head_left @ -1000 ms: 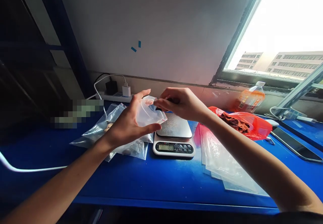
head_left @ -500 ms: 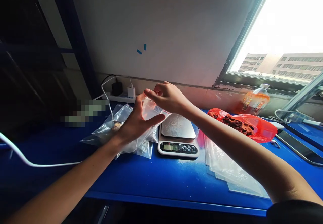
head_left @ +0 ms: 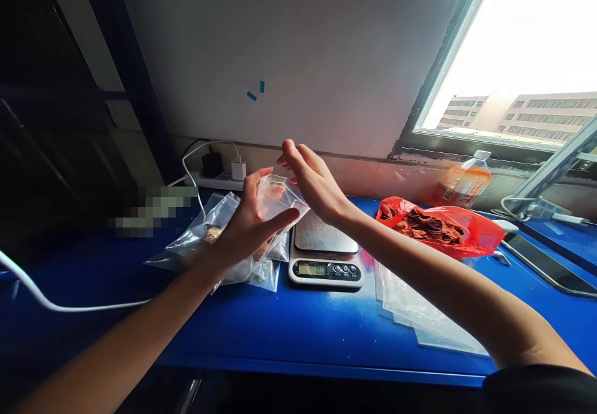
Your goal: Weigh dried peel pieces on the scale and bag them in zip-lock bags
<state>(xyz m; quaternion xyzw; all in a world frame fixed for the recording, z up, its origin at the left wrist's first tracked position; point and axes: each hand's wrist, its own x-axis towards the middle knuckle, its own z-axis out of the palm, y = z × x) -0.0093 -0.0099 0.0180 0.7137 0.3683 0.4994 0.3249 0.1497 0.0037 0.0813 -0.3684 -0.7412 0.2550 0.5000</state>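
My left hand (head_left: 249, 227) holds a clear zip bag (head_left: 275, 197), its thumb and fingers spread wide at the bag's upper part. My right hand (head_left: 314, 181) is raised beside the bag's right edge, with its fingers extended and nothing visible in them. Whether it still touches the bag I cannot tell. Just to the right and below stands a kitchen scale (head_left: 325, 272), its display reading about 0.0 and crumbs on its metal plate. Filled clear bags (head_left: 198, 234) lie under and behind my left hand; one contains something brownish.
A red plastic bag (head_left: 480, 234) of dark dried pieces lies at right, with flat clear bags (head_left: 433, 321) in front. Beyond are an orange drink bottle (head_left: 466, 181) and a phone (head_left: 545, 262). A white cable (head_left: 88, 308) crosses the left of the blue table (head_left: 298, 339).
My right hand has come off the bag's top edge, shifting slightly up and right. The bag's mouth looks wider, and my left hand keeps its hold. The view has shifted a little.
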